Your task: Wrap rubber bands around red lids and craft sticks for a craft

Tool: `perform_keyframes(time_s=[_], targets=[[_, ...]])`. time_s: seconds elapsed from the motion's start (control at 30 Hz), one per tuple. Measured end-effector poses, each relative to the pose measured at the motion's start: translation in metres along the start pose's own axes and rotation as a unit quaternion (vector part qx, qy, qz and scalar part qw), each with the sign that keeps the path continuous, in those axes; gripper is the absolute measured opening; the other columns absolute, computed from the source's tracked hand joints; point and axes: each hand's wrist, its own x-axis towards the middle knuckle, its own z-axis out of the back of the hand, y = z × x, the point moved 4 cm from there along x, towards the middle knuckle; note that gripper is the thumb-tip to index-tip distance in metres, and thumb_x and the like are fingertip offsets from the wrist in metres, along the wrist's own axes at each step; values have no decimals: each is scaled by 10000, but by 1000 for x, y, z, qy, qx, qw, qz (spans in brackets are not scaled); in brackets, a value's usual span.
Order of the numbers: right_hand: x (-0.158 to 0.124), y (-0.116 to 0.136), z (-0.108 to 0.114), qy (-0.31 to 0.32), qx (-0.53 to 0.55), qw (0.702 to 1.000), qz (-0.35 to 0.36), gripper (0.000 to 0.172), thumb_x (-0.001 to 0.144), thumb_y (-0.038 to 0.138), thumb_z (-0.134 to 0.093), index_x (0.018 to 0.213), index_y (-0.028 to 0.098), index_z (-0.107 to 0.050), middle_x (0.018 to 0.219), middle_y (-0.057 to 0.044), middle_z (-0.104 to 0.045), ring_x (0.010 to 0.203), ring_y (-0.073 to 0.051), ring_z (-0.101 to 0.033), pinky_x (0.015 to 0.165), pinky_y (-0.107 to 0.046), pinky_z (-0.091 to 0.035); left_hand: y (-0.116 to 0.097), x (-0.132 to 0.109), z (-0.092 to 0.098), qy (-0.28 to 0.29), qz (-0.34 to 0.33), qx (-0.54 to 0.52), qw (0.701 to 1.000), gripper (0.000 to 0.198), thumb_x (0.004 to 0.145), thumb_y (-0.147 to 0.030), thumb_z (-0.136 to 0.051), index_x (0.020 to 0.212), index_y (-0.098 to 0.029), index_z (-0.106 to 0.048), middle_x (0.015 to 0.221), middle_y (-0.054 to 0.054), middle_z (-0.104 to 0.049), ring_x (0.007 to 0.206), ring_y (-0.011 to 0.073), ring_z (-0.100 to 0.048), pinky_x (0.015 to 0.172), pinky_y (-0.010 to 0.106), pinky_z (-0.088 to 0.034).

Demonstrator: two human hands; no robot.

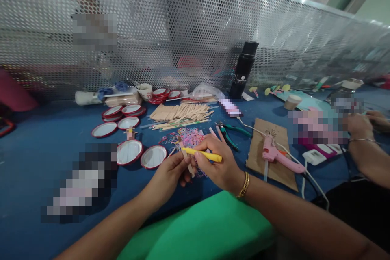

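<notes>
My left hand (173,168) is closed on a wooden craft stick (191,169), pinching it between thumb and fingers. My right hand (219,165) grips a slim yellow pen-shaped tool (210,155); its front end lies against or just over the stick. Whether that end is a blade or a nib I cannot make out. Just behind both hands spreads a tangle of thin colourful loops (190,136). To the left lie several white jar lids with red rims (154,157). A heap of craft sticks (179,113) is farther back.
Teal-handled pliers (230,136) lie right of the loops. A pink glue gun (268,150) rests on cardboard (256,146) with its cord. A black bottle (243,71) stands by the perforated metal screen (198,20). A co-worker's arm (367,158) is at right.
</notes>
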Motion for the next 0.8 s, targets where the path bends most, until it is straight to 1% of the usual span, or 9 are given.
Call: perform_keyframes(time_s=[0.13, 0.27, 0.37, 0.47, 0.57, 0.67, 0.8], targets=[[0, -2, -1, 7, -6, 1000, -3, 85, 863, 225, -555, 809, 197, -614, 741, -21, -618, 759, -179, -562, 757, -338, -448, 1, 0, 0, 4, -2, 1, 1000, 421, 782, -593, -618, 741, -175, -591, 581, -34, -588, 495, 89, -492, 463, 199, -382], [0, -7, 3, -20, -35, 999, -22, 79, 853, 226, -567, 797, 195, -615, 751, -23, -617, 773, -183, -565, 768, -344, -446, 0, 0, 1, 1, -2, 3, 1000, 407, 787, -574, -618, 760, -169, -604, 603, -25, -608, 499, 88, -496, 467, 200, -379], [0, -8, 4, -31, -37, 999, -20, 69, 852, 213, -562, 808, 204, -614, 764, -18, -624, 776, -176, -570, 796, -347, -447, 0, 1, 1, -2, -2, 1, 1000, 402, 782, -571, -629, 767, -170, -609, 613, -20, -619, 500, 92, -503, 463, 203, -376], [-1, -5, 3, -19, -24, 1000, -5, 60, 852, 212, -564, 806, 208, -603, 745, -12, -615, 770, -177, -566, 768, -337, -448, 0, 1, 1, -2, -4, -3, 1000, 419, 773, -591, -630, 747, -174, -601, 583, -31, -598, 483, 89, -489, 452, 202, -366], [-1, -1, 0, -5, -9, 1000, 6, 78, 859, 219, -554, 800, 205, -602, 728, -14, -613, 750, -176, -562, 772, -344, -451, 0, 1, 1, -1, -7, -4, 1000, 417, 784, -592, -621, 725, -180, -590, 559, -40, -576, 479, 87, -477, 452, 199, -362], [0, -1, -1, 5, -3, 1000, 0, 78, 861, 216, -552, 811, 201, -610, 754, -21, -627, 757, -177, -569, 775, -344, -452, 1, 1, 0, 1, -14, 0, 1000, 414, 793, -587, -617, 714, -182, -588, 569, -36, -580, 488, 88, -479, 455, 200, -365], [0, -1, 0, 1, -11, 1000, -2, 72, 854, 220, -561, 801, 202, -606, 747, -18, -622, 757, -177, -565, 771, -337, -447, 0, 0, -1, 5, -11, -4, 1000, 416, 788, -591, -620, 722, -182, -592, 566, -38, -574, 483, 87, -470, 455, 201, -359]])
